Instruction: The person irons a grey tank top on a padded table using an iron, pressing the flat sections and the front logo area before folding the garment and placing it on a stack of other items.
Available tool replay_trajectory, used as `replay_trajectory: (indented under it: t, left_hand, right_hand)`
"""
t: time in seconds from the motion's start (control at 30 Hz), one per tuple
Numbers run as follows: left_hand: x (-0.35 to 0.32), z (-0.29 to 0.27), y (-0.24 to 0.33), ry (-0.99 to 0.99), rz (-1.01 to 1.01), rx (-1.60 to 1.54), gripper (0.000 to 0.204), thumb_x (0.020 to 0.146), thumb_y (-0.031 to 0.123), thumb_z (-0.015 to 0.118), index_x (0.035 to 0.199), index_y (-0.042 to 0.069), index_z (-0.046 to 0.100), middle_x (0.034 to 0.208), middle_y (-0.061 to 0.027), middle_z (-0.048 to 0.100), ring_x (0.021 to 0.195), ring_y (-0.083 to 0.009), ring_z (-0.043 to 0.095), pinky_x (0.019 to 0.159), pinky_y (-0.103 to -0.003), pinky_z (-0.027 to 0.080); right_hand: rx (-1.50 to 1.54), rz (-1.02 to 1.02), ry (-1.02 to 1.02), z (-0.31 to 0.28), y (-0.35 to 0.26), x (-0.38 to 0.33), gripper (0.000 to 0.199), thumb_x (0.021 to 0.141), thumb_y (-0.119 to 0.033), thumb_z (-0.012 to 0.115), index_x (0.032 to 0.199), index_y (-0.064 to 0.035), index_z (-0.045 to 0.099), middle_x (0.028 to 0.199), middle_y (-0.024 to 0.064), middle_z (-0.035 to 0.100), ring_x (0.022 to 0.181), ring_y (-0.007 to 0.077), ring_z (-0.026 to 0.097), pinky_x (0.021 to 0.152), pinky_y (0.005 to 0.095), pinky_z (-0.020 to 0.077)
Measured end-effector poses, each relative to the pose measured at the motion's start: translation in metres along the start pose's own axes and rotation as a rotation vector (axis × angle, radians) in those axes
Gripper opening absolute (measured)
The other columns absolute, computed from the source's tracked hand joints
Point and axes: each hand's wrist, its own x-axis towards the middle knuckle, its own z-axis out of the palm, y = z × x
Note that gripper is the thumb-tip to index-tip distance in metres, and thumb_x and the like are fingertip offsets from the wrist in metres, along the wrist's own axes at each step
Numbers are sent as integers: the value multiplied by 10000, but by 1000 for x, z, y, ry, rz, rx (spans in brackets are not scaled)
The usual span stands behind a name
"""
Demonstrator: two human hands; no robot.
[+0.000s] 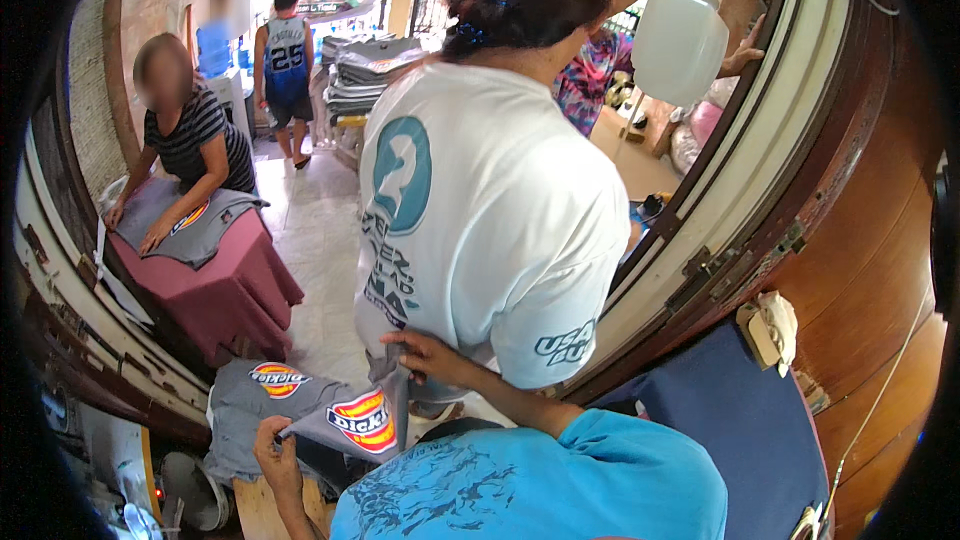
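Note:
A grey T-shirt (318, 422) with a red and yellow oval print is held up between my two hands. My left hand (279, 457) pinches its near left edge between thumb and fingers. Higher and to the right, my right hand (432, 358) is closed on another edge of the cloth, close to the back of a person in white. Beside and partly behind the held shirt, more grey cloth (235, 410) with a similar print lies over a wooden surface (257, 512).
A person in a white shirt (500, 210) stands directly ahead. At left, another person leans over a maroon-covered table (215, 285) with a grey shirt (190, 220). Stacked grey garments (375, 62) stand farther back. Someone's hand holds a whitish jug (680, 45). A dark blue surface (700, 410) lies right.

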Motion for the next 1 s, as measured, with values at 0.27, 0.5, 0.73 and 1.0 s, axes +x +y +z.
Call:
replay_trajectory:
  t: [0.27, 0.5, 0.73, 1.0]
  left_hand:
    - [33, 3, -26, -129, 46, 7, 117, 740, 31, 576, 851, -6, 579, 853, -94, 588, 813, -184, 549, 734, -277, 417]
    - [41, -27, -54, -129, -126, -4, 135, 760, -12, 539, 887, 4, 581, 867, -51, 576, 819, -133, 524, 750, -240, 401]
    - [66, -30, -103, -37, -187, -49, 79, 839, 43, 554, 911, 27, 583, 858, 3, 557, 805, -80, 492, 728, -207, 386]
    - [99, 33, -117, -76, -259, -77, 92, 835, 54, 571, 918, 22, 598, 853, 4, 571, 785, -71, 494, 708, -199, 383]
  right_hand:
    - [73, 34, 135, -9, 15, 3, 363, 891, -168, 502, 1247, -148, 438, 978, -28, 521, 701, 50, 478, 554, 209, 455]
    - [248, 209, 458, -18, 31, -32, 287, 871, -103, 491, 1155, -75, 527, 780, -18, 489, 594, 55, 463, 548, 179, 396]
    - [734, 161, 1138, -68, 103, -95, 191, 864, -65, 464, 1042, -121, 504, 662, -8, 501, 533, 87, 477, 501, 221, 415]
    - [836, 147, 1185, -115, 127, -106, 159, 866, -88, 488, 1018, -130, 510, 648, 3, 486, 540, 100, 474, 505, 234, 416]
